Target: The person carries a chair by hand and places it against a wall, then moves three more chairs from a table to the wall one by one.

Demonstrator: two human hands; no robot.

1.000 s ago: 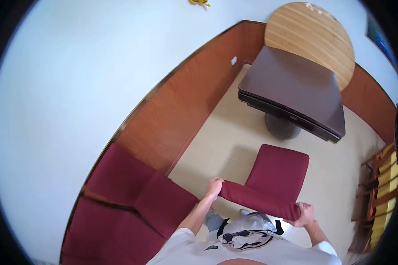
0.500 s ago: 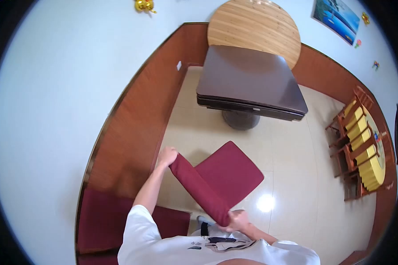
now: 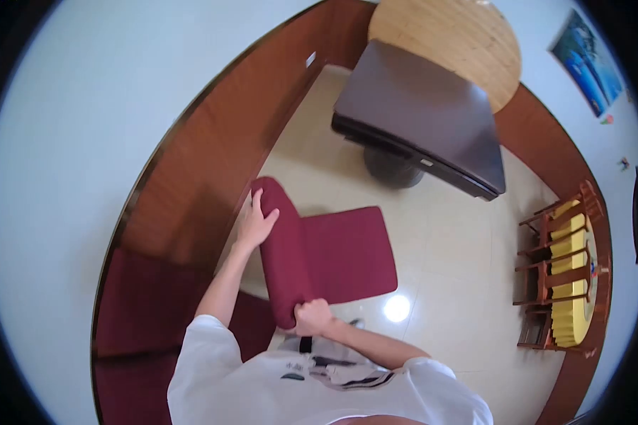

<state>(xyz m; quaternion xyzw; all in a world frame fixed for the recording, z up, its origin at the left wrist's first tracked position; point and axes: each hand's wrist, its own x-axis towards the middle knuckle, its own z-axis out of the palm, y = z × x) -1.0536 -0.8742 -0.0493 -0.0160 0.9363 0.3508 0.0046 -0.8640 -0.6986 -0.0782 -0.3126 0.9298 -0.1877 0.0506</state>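
Observation:
A burgundy chair (image 3: 347,251), fabric-covered, stands on the tiled floor in front of me. Its backrest (image 3: 280,255) is nearest my body's left and its seat points right. At the far end of the backrest, my left hand (image 3: 257,221) grips it from behind, thumb and fingers apart, part of the fingers lying over the top edge. My right hand (image 3: 312,317) is closed around the backrest's near end. The chair's legs are hidden beneath the seat.
Beyond stands a dark square table (image 3: 425,106) on a pedestal, a round wooden tabletop (image 3: 454,35) behind it. More burgundy seats (image 3: 145,301) line the wood-panelled wall (image 3: 213,142) at left. Wooden chairs (image 3: 553,280) surround a yellow-clothed table (image 3: 571,315) at right.
The chair has turned clockwise in view, its backrest now nearly upright in the picture. My left hand has loosened from a fist to spread fingers on it. My view has tilted too.

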